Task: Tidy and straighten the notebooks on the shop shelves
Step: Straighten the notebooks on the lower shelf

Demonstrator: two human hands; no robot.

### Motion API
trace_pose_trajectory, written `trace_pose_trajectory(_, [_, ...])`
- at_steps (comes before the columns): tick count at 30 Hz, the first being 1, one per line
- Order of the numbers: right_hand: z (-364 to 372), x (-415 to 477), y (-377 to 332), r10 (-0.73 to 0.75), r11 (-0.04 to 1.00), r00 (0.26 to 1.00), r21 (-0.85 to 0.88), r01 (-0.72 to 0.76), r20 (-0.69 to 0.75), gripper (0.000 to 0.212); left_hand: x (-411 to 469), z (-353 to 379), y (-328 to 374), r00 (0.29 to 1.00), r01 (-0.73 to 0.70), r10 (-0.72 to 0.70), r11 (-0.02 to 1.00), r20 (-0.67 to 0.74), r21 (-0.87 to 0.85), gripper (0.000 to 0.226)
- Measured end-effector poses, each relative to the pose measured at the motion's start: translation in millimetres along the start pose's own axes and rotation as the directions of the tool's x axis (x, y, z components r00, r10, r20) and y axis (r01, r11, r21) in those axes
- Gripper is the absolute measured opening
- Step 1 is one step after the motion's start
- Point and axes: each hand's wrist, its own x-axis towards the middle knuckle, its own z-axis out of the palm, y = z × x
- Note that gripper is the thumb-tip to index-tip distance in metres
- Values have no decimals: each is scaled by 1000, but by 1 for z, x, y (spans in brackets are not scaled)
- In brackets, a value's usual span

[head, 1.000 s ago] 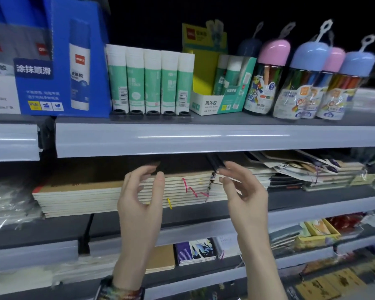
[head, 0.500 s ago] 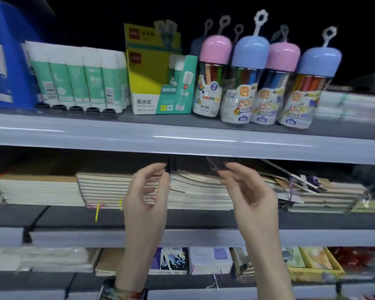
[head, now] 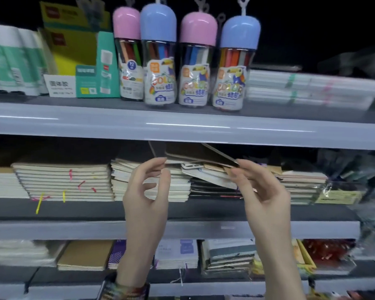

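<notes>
Stacks of notebooks lie flat on the middle shelf [head: 182, 210]. A neat cream stack with coloured ribbon markers [head: 63, 180] sits at the left, with another cream stack [head: 121, 180] beside it. To the right are an untidy pile with dark covers [head: 212, 189] and a further stack [head: 301, 182]. A brown-covered notebook [head: 201, 154] lies tilted on top of the untidy pile. My right hand [head: 262, 191] pinches its right corner between thumb and forefinger. My left hand [head: 147, 191] is raised with loosely bent fingers, its index fingertip at the notebook's left edge.
The upper shelf's front lip [head: 182, 124] hangs just above the notebooks. On it stand crayon jars with pink and blue lids [head: 160, 61], a glue-stick box [head: 82, 61] and wrapped packs [head: 312, 89]. More notebooks [head: 175, 254] lie on the shelf below.
The view has swung to the right along the shelf. Both hands moved from the cream stacks to the untidy pile. My right hand took hold of the brown notebook's corner.
</notes>
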Motion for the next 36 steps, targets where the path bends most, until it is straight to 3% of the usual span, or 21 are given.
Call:
trace_pose_trajectory(12, [-64,34,19,9,1000,976,-15,-13,-217,23,-5,71,15,996,-28,29,1000,81,-13,16])
trace_pose_trajectory(15, [-76,39,23,25,997,971,-67,-42,-237,27,-7,84,17,993,-31,30,999,117,7,28])
trace_pose_trajectory(20, [-90,44,30,69,992,968,-88,-93,-243,30,-12,100,16,972,-105,78,988,221,111,46])
trace_pose_trajectory(36, [-106,32,18,80,994,983,-59,-91,-166,27,-17,134,26,963,-199,117,915,242,351,30])
